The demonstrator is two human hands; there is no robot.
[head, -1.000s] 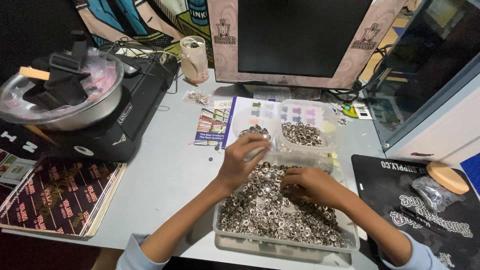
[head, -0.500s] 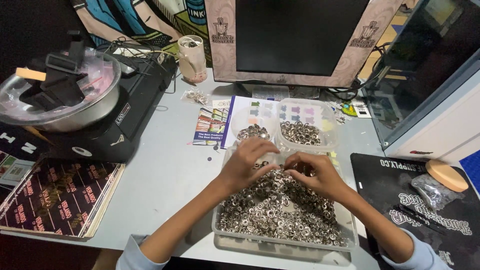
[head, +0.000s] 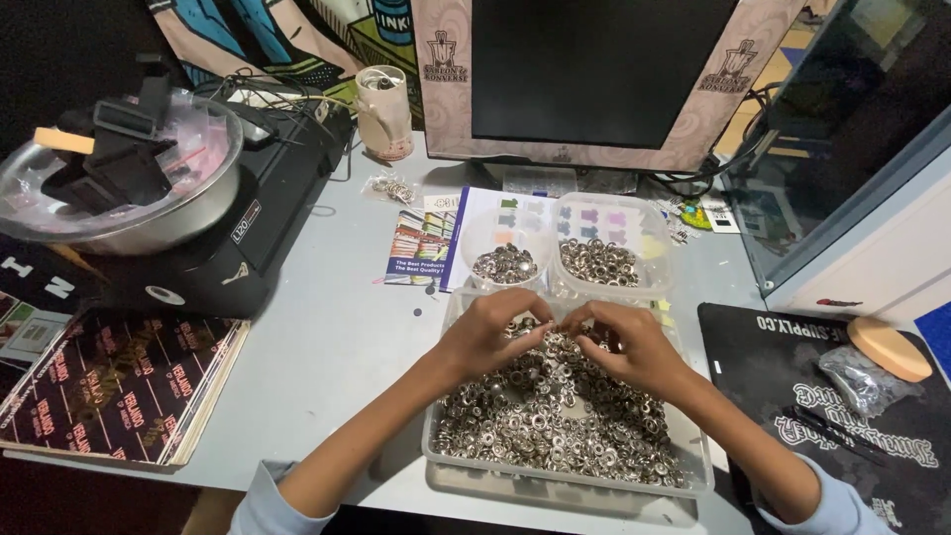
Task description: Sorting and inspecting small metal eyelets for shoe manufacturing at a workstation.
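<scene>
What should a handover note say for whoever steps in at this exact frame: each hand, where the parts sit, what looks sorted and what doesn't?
Left hand: fingertips pinched over the far end of the big clear tray; the grip seems to be on a small metal ring, too small to confirm.
Right hand: fingertips meet the left's, likewise pinching.
Parts: the tray holds a deep heap of silver rings. Behind it, two small clear tubs, left tub and right tub, each hold a shallow layer of rings.
Done: a few rings moved into the tubs.
Left: most of the heap remains in the tray.
</scene>
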